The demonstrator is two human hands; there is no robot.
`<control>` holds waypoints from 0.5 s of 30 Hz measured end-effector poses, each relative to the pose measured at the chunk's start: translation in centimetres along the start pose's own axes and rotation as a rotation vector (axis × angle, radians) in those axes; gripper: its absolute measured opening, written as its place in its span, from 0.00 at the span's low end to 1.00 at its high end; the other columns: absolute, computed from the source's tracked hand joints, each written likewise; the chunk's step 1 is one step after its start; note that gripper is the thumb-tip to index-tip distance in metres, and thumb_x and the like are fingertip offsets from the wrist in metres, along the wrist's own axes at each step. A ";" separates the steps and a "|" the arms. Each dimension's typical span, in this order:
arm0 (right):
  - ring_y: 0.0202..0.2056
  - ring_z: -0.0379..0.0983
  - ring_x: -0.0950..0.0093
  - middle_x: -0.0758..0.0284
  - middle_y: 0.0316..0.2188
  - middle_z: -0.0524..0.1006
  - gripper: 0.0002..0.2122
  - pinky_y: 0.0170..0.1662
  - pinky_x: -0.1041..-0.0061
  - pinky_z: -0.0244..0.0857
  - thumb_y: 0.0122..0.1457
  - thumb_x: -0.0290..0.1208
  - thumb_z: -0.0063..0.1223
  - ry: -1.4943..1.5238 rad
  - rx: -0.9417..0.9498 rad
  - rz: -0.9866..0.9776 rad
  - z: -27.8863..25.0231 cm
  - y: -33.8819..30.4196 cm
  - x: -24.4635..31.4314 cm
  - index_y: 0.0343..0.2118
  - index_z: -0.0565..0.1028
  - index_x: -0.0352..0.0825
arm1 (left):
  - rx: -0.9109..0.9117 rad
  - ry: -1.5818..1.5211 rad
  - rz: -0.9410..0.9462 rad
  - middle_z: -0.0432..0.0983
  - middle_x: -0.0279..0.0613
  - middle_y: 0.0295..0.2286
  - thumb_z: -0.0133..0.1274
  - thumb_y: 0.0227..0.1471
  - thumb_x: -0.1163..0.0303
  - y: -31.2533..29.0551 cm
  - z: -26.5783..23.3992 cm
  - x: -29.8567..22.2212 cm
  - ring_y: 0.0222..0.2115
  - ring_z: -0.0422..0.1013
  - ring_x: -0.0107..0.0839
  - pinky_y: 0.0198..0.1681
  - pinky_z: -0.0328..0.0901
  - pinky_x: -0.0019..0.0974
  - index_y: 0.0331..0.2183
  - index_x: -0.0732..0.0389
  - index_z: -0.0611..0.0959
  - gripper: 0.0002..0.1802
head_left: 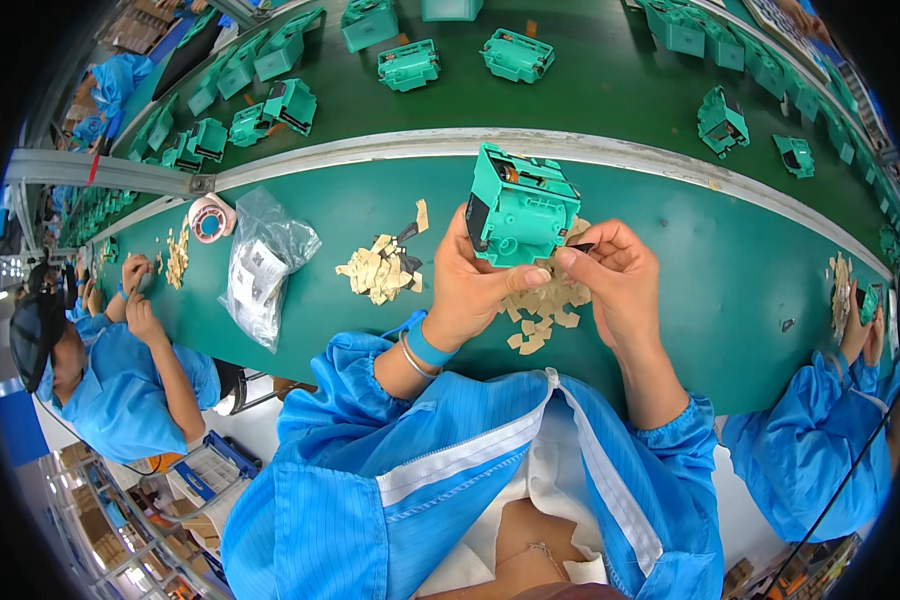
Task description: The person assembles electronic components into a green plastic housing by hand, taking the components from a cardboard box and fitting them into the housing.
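My left hand (478, 283) is closed round a green plastic housing (533, 208), holding it tilted above the bench. Its open side shows dark parts and a copper-coloured piece inside. Close to the housing's lower right corner, my right hand (615, 278) pinches a small black piece (581, 247) between thumb and fingers. Beneath both hands lies a pile of cream paper scraps (545, 308), partly covered by them. Another heap of cream scraps (380, 272), mixed with black bits, sits to the left.
A clear plastic bag (265, 265) with a white label and a tape roll (210, 218) lie on the left. Behind a pale rail (400, 143), green housings (408, 66) stand on a darker belt (610, 105). Co-workers sit at left (130, 370) and right (820, 450).
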State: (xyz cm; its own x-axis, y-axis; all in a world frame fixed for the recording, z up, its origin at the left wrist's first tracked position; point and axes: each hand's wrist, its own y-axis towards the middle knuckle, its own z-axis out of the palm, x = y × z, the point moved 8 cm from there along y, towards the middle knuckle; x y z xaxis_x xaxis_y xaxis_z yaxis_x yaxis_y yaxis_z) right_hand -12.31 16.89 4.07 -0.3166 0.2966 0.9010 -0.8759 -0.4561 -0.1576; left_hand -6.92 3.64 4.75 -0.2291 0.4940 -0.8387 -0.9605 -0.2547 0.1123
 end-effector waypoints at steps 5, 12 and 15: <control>0.25 0.69 0.84 0.67 0.25 0.75 0.06 0.28 0.85 0.65 0.48 0.17 0.57 -0.020 -0.007 0.001 -0.1 0.1 -0.1 0.28 0.71 0.30 | 0.011 0.043 0.014 0.72 0.43 0.40 0.64 0.36 0.81 0.1 -0.2 0.2 0.41 0.70 0.31 0.45 0.68 0.35 0.45 0.64 0.66 0.33; 0.24 0.69 0.85 0.68 0.24 0.75 0.06 0.28 0.85 0.64 0.48 0.17 0.58 -0.042 -0.025 0.009 -0.2 0.1 -0.1 0.28 0.72 0.30 | -0.001 0.067 -0.001 0.72 0.43 0.40 0.64 0.36 0.80 0.0 -0.4 0.6 0.41 0.70 0.30 0.44 0.69 0.34 0.45 0.64 0.66 0.33; 0.24 0.69 0.85 0.68 0.24 0.75 0.06 0.28 0.86 0.64 0.48 0.17 0.58 -0.079 -0.034 -0.002 -0.3 0.1 0.0 0.28 0.71 0.30 | -0.002 0.065 0.003 0.72 0.43 0.40 0.64 0.37 0.79 0.0 -0.4 0.7 0.42 0.70 0.30 0.43 0.69 0.34 0.45 0.64 0.66 0.33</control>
State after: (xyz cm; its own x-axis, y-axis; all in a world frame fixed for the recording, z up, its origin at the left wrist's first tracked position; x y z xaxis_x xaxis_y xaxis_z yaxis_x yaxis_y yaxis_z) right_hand -12.50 17.14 3.96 -0.2859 0.2295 0.9304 -0.8889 -0.4262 -0.1680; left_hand -7.03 3.68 3.99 -0.2212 0.4382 -0.8712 -0.9594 -0.2582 0.1137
